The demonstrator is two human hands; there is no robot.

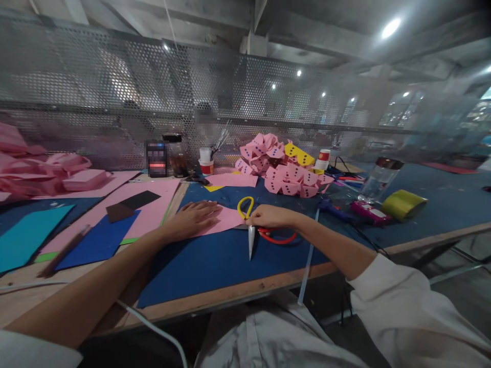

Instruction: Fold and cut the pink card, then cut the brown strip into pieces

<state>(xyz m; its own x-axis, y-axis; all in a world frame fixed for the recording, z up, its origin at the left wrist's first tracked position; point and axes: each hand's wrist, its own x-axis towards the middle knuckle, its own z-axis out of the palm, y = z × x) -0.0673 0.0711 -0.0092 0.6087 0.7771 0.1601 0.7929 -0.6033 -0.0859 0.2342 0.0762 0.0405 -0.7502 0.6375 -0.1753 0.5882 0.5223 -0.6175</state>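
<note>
My left hand point(194, 220) lies flat, fingers stretched, on a sheet of pink paper point(229, 219) and holds it down on the blue mat point(199, 271). My right hand point(273, 216) is closed around the middle of a pair of scissors point(251, 240) at the right end of that sheet. The scissors are spread wide, with one yellow handle loop and one red one. One blade points toward the table's front edge; the other, partly hidden, lies along the end of the paper.
Folded pink paper pieces with dots point(293, 176) are heaped behind my right hand. A glass jar point(379, 179), yellow tape roll point(404, 204) and glue gun point(335, 210) lie to the right. Blue card point(99, 243) and more pink paper point(82, 179) spread left. A white cable point(153, 327) hangs over the front edge.
</note>
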